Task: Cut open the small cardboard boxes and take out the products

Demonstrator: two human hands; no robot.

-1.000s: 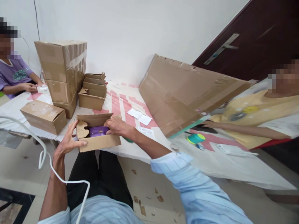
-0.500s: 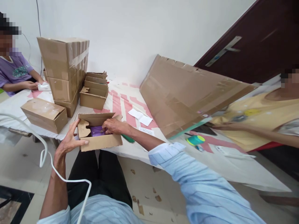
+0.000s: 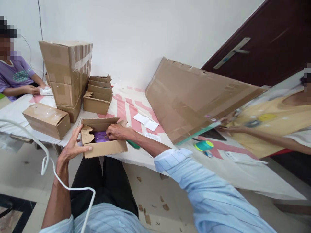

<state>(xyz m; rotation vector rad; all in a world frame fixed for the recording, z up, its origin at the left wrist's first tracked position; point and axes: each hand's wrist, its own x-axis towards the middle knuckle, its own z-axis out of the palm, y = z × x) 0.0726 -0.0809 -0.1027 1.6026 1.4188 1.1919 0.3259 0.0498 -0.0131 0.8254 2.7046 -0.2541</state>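
An open cardboard box (image 3: 105, 150) sits at the table's front edge, just above my lap. My left hand (image 3: 74, 144) grips its left end, the thumb along the front wall and the fingers on the far side. Inside lies a purple item (image 3: 99, 136), partly covered by the box walls; its kind does not show. My right hand (image 3: 118, 131) reaches in from the right with curled fingers, closed at the item's right end. Its fingertips are hidden. A green object (image 3: 133, 144) lies beside the box, below my right wrist.
Stacked taped boxes (image 3: 65, 68) stand at back left, near a closed box (image 3: 47, 119) and several open boxes (image 3: 97, 105). A large cardboard sheet (image 3: 194, 100) leans on the right. A white cable (image 3: 60, 181) crosses my left forearm. Co-workers sit at both sides.
My hands and the box stay almost in place. The co-worker in yellow on the right has shifted slightly right, with a hand now at the cardboard sheet's lower edge.
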